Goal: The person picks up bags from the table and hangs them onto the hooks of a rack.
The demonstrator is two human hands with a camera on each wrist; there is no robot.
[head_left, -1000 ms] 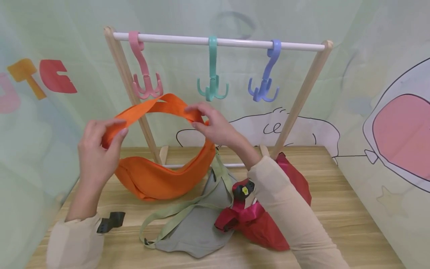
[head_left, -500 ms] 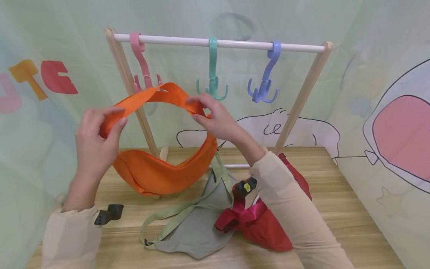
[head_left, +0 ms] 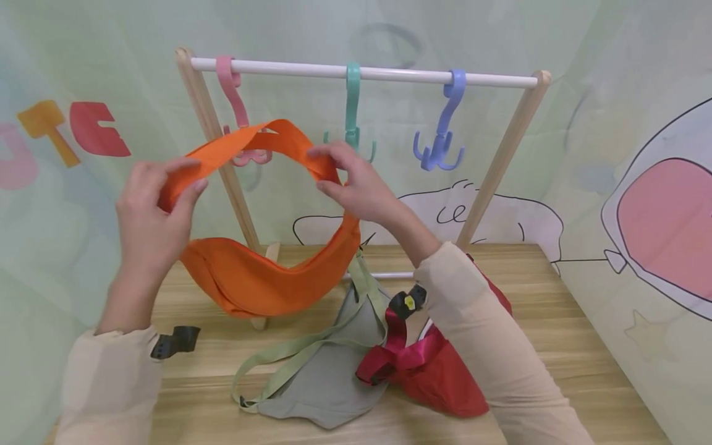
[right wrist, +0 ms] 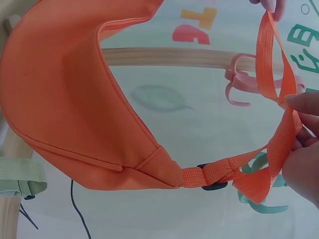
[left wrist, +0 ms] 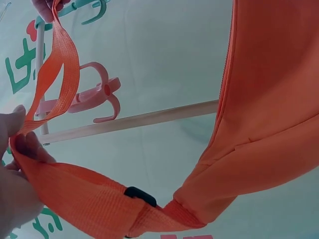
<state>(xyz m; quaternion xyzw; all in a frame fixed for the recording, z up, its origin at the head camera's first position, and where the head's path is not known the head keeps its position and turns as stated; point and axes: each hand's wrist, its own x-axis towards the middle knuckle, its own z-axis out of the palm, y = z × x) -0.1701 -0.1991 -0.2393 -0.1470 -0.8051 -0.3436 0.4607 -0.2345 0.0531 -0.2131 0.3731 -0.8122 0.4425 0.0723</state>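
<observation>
An orange waist bag (head_left: 272,284) hangs in the air from its strap, its zipped pouch below and the strap looped above. My left hand (head_left: 152,216) pinches the strap's left side between thumb and fingers. On the other side my right hand (head_left: 358,182) pinches it too. The strap's top passes in front of a pink hook (head_left: 232,93), whose prongs it partly covers in the head view. A black buckle slider (left wrist: 140,195) shows on the strap in the left wrist view. Behind my right hand, a green hook (head_left: 353,102) is partly hidden.
A white rod (head_left: 400,73) on wooden posts carries the hooks, among them a blue hook (head_left: 441,133) at the right. On the wooden table (head_left: 556,346) lie a grey bag (head_left: 328,383) with green straps and a red bag (head_left: 445,383), partly behind my right sleeve.
Both hands have raised the orange waist bag. Its strap has risen from below the pink hook's prongs to in front of them. The bags on the table stay put.
</observation>
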